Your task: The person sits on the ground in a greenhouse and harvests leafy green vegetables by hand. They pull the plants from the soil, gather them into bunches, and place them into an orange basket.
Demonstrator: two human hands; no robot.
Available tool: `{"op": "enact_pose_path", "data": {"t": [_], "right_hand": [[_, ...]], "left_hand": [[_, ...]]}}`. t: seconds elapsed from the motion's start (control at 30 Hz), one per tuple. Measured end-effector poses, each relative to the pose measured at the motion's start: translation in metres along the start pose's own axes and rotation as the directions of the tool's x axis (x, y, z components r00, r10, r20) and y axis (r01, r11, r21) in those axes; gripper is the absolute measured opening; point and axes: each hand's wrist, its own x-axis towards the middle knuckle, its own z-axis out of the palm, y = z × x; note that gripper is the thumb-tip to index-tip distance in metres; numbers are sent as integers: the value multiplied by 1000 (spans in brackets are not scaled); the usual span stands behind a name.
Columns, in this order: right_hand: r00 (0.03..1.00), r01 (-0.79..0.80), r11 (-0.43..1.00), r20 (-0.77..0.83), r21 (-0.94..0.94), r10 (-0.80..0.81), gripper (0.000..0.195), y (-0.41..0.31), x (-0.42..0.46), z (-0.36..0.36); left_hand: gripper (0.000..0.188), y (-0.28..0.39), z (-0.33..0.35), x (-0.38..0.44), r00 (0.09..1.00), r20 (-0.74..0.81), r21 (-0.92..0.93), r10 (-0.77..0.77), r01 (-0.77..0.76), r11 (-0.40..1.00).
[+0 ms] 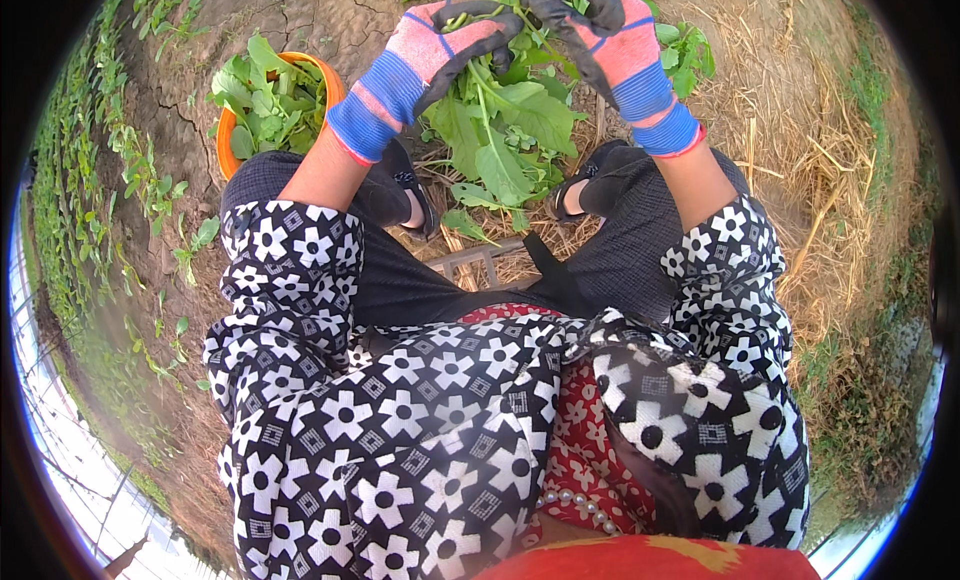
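Note:
My left hand (457,43), in a pink and blue knit glove with a dark coated palm, is closed around the thin green stems (472,17) of leafy greens. Broad leaves (499,141) hang below it, over a loose heap of greens on the ground between my feet. Close beside it at the top of the view is my right hand (604,32), gloved alike, its fingers curled in and the fingertips near the stems. Whether a stem is pinched in those fingers is hard to make out. An orange bucket (226,141) filled with picked leaves (270,103) stands left of my left wrist.
Dry straw (787,145) covers the ground on the right. Cracked bare soil (172,107) and rows of low green plants (82,190) lie to the left. A slatted frame (480,265) is under me, between my bent legs. More leaves (686,58) lie beyond my right wrist.

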Motion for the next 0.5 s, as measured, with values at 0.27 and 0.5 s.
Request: {"op": "enact_pose_path", "data": {"t": [0.27, 0.5], "right_hand": [[969, -113, 922, -163, 371, 185, 26, 14, 6, -38], [971, -170, 982, -187, -85, 152, 30, 21, 18, -51]], "left_hand": [[32, -7, -7, -2, 994, 25, 58, 104, -106, 993], [24, -10, -12, 1, 949, 83, 244, 304, -315, 917]]}}
